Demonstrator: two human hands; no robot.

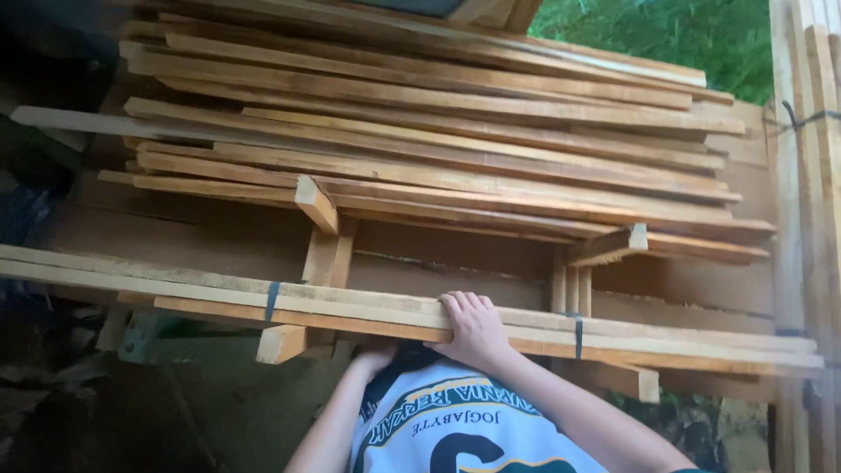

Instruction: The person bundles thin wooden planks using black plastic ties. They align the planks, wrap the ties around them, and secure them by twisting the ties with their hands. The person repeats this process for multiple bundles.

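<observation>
Hand [474,330] on strapped slat bundle [368,307]

slats [420,158]: orange-tan, pale edges; straps [272,300]: dark; jersey [455,429]: white, green-yellow trim; foliage [666,35]: green

1. Your right hand [473,328] lay palm down, fingers [460,304] together and curled forward over an edge, knuckles up.
2. Your right wrist was straight, and the bare forearm ran down and to the right, out of the lower edge of the view.
3. Your left hand [377,355] sat lower and just to the left of the right one; only part of it showed, so its grip could not be told.
4. Your left forearm, also bare, rose from the bottom of the view, slanting up and to the right toward that hand.
5. Both arms were raised in front of your chest, hands close together.
</observation>
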